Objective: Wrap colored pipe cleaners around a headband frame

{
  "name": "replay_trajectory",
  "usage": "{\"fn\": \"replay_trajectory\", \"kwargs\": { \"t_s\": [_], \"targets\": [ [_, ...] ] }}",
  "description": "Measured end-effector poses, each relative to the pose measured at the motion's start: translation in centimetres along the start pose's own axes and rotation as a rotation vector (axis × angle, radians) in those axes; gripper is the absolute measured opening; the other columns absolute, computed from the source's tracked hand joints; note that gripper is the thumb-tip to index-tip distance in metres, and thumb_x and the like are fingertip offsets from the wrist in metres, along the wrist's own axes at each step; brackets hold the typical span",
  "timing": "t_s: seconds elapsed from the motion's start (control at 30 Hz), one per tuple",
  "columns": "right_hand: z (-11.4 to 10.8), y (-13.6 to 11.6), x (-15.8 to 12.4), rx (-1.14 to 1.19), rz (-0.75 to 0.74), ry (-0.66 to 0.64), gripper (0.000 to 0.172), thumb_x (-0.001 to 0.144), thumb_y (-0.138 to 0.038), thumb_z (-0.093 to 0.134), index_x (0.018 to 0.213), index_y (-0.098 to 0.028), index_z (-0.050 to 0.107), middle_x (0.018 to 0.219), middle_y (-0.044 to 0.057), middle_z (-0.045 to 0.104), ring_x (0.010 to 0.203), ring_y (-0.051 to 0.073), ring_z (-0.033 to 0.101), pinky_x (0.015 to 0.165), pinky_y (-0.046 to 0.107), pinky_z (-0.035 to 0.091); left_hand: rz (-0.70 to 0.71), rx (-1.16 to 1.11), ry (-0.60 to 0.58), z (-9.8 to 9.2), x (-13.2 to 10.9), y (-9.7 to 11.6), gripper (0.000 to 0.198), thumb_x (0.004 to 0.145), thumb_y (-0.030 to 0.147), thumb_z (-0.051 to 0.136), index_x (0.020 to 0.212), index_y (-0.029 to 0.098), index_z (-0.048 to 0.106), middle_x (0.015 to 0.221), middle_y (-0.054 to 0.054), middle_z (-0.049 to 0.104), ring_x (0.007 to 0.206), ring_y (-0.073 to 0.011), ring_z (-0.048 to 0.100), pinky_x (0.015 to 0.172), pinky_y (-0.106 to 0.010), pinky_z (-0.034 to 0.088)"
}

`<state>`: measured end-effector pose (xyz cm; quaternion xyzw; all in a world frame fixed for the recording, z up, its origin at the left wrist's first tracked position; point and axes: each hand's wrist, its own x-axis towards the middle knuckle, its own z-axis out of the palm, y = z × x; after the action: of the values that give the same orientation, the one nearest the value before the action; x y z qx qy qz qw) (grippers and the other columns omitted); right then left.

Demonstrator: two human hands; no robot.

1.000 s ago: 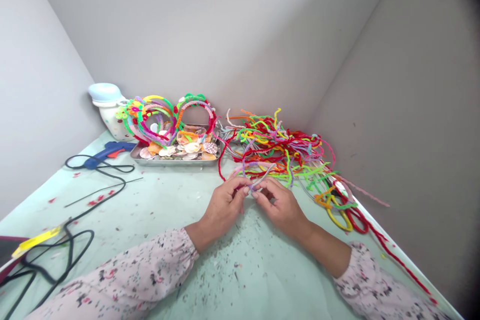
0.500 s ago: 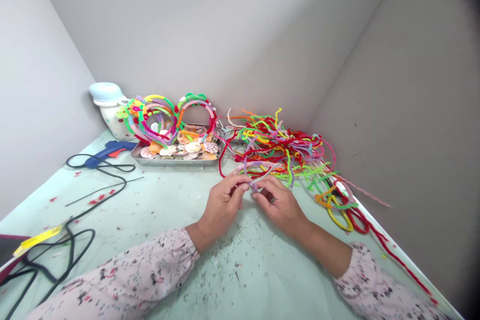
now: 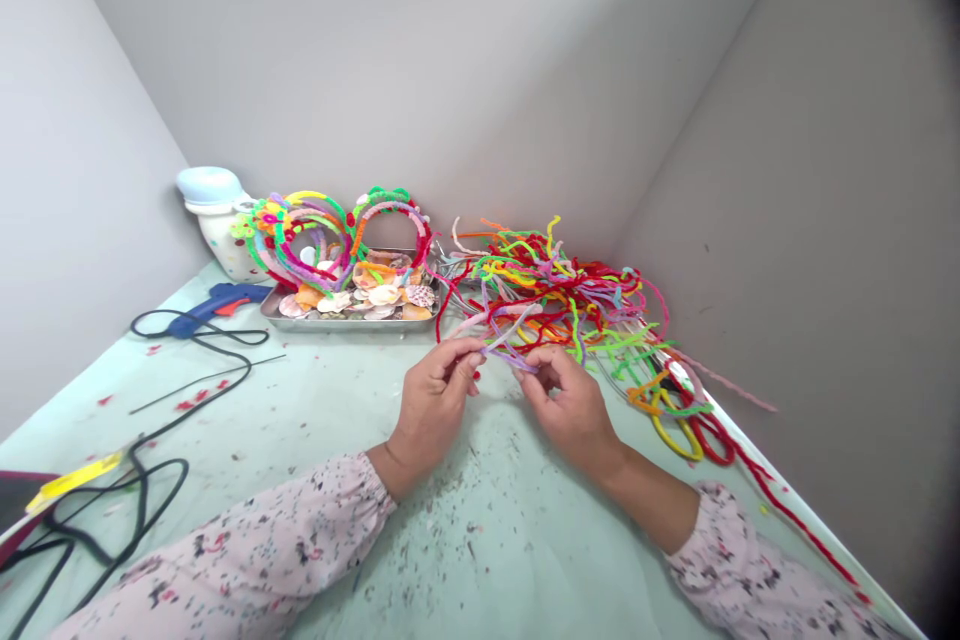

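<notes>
- Purple fuzzy strands (image 3: 510, 357) are held over the table (image 3: 525, 550), near the colourful tangled heap (image 3: 551, 282).
- Left hand (image 3: 431, 407) pinches them, thumb against forefinger.
- Right hand (image 3: 576, 410) grips them by the fingertips opposite.

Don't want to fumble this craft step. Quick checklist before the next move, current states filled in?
1. Left hand has a grip: ok, thumb and fingers pinch the purple fuzzy strands.
2. Right hand has a grip: ok, its fingertips pinch them too.
3. Strands free of the colorful pile behind: cannot tell, they overlap it in this view.
4. Shell tray away from both hands: ok, it sits apart, farther back.
5. Blue glue gun away from both hands: ok, it lies far to the left.
6. Glue gun off or cold: cannot tell, nothing visible shows it.
</notes>
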<state>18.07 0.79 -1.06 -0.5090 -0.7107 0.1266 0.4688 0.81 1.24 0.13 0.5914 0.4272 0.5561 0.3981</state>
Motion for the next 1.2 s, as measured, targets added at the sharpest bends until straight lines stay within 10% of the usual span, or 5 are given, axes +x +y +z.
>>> {"fn": "replay_trajectory", "kwargs": {
  "t_s": [0.2,0.77,1.2],
  "targets": [
    [-0.2,-0.1,-0.3,0.058,-0.162,0.192,0.016,0.081,-0.011,0.054,0.092,-0.023,0.055,0.088,0.003,0.057,0.069,0.014,0.057,0.060,0.027,0.050,-0.015,0.005,0.038,-0.1,0.3,-0.2,0.021,0.085,0.030,0.055,0.098,0.017,0.064,0.068,0.002,0.061,0.054,-0.0071,0.053,0.051,-0.017,0.043],
    [-1.3,-0.8,-1.1,-0.226,-0.715,0.107,0.038,0.075,-0.008,0.061,0.104,-0.032,0.061,0.115,0.004,0.064,0.110,0.024,0.059,0.088,0.043,0.051,-0.038,0.002,0.078,-0.2,0.4,-0.4,0.024,0.086,0.033,0.054,0.102,0.018,0.061,0.073,0.001,0.061,0.053,-0.0074,0.052,0.048,-0.017,0.044],
    [-0.5,-0.1,0.6,-0.171,-0.421,0.045,0.029,0.081,-0.016,0.055,0.108,-0.024,0.059,0.108,0.007,0.065,0.107,0.025,0.057,0.095,0.049,0.043,0.099,-0.006,-0.069,0.2,-1.3,0.2,0.019,0.091,0.030,0.048,0.102,0.018,0.058,0.077,0.001,0.056,0.050,-0.0055,0.050,0.050,-0.018,0.042]
  ]
}}
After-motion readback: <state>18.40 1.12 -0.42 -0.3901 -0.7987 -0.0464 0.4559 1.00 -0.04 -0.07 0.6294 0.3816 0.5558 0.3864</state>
